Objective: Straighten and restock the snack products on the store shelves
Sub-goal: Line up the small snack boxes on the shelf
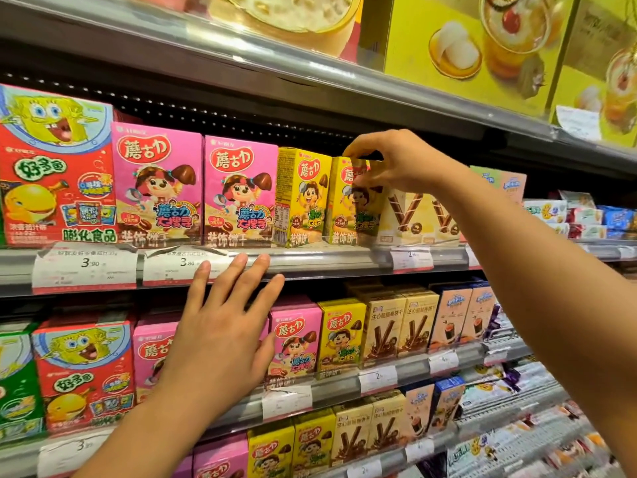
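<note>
The right hand reaches up and in from the right, forearm rising diagonally, wrist bent so the fingers arch downward. Its fingertips and thumb pinch the top of a yellow box that stands on the middle shelf, slightly turned so one narrow side shows. Just left of it stands a second yellow box, also angled, with its printed side panel facing out. To the right of the held box, partly behind the wrist, are cream boxes with chocolate stick pictures.

The left hand comes up from the lower left, palm toward the shelves, fingers straight and spread, holding nothing. Its fingertips lie against the front rail of the middle shelf, beside a price tag reading 3.80; the palm covers part of a pink box on the shelf below.

Left of the yellow boxes stand two pink boxes, side by side and facing front, then a red box with a cartoon sponge. The lower shelf repeats the same row: red, pink, yellow, brown stick boxes. Above, large yellow cartons sit on the top shelf.
</note>
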The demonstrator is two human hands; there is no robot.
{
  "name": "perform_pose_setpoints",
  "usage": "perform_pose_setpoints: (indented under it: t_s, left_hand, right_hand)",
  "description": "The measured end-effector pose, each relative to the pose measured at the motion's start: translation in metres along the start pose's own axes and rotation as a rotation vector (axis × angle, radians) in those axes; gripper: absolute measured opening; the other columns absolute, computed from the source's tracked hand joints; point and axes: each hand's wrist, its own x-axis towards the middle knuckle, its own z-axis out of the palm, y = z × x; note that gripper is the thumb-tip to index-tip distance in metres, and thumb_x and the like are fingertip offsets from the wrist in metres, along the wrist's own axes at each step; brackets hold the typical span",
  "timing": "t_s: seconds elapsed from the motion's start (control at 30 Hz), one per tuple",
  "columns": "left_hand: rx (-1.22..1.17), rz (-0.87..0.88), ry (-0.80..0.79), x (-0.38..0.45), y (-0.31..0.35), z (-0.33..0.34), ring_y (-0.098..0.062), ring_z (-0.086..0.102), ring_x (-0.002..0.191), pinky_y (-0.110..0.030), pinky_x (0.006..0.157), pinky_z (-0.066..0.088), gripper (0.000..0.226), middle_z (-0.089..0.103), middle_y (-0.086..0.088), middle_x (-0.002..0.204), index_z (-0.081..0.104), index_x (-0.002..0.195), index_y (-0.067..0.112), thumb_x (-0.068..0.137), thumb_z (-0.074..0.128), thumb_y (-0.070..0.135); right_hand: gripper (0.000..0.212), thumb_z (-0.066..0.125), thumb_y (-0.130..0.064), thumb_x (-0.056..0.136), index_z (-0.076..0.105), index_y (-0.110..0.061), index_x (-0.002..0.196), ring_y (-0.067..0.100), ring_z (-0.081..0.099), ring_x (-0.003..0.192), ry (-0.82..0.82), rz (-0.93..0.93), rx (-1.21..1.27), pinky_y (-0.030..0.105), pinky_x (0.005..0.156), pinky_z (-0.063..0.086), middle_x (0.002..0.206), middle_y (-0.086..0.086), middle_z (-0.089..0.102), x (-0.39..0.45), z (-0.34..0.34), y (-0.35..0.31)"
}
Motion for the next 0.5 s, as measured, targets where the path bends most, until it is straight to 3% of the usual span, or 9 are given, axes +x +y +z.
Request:
perform_pose_setpoints:
  t_s: [0.1, 0.23, 0.37, 0.5]
  left_hand:
    - [0.008, 0.012, 0.005, 0.0, -0.002, 0.001, -0.034, 0.033, 0.148, -0.064, 0.118, 0.023, 0.07, 0.039, -0.009, 0.159, 0.051, 0.147, 0.019, 0.084, 0.041, 0.048]
    - [-0.001, 0.017, 0.018, -0.001, -0.003, 0.003, -0.034, 0.033, 0.148, -0.064, 0.118, 0.023, 0.07, 0.038, -0.009, 0.16, 0.051, 0.147, 0.019, 0.084, 0.04, 0.047]
    - [0.007, 0.034, 0.021, -0.002, -0.006, 0.006, -0.034, 0.032, 0.149, -0.064, 0.118, 0.022, 0.07, 0.037, -0.009, 0.16, 0.051, 0.147, 0.019, 0.084, 0.042, 0.048]
    - [-0.006, 0.027, 0.033, -0.002, -0.005, 0.006, -0.035, 0.034, 0.148, -0.065, 0.117, 0.023, 0.07, 0.038, -0.01, 0.159, 0.053, 0.145, 0.019, 0.082, 0.042, 0.047]
  right_hand:
    - [0.032, 0.078, -0.032, 0.087, 0.066, -0.032, 0.117, 0.01, 0.06, 0.113, -0.039, 0.03, 0.07, 0.037, 0.094, 0.05, 0.115, -0.008, 0.067, 0.005, -0.01, 0.004]
    - [0.033, 0.076, -0.035, 0.088, 0.067, -0.034, 0.12, 0.007, 0.06, 0.114, -0.082, 0.017, 0.119, 0.033, 0.095, 0.047, 0.117, -0.012, 0.068, 0.008, -0.012, 0.006]
    - [0.036, 0.074, -0.031, 0.091, 0.066, -0.026, 0.126, 0.008, 0.06, 0.11, 0.015, 0.032, -0.053, 0.029, 0.091, 0.047, 0.121, -0.007, 0.068, -0.002, -0.018, 0.03]
    - [0.031, 0.074, -0.033, 0.09, 0.071, -0.026, 0.12, 0.02, 0.066, 0.104, -0.052, 0.114, -0.158, 0.036, 0.084, 0.054, 0.113, -0.003, 0.072, -0.015, -0.022, 0.055]
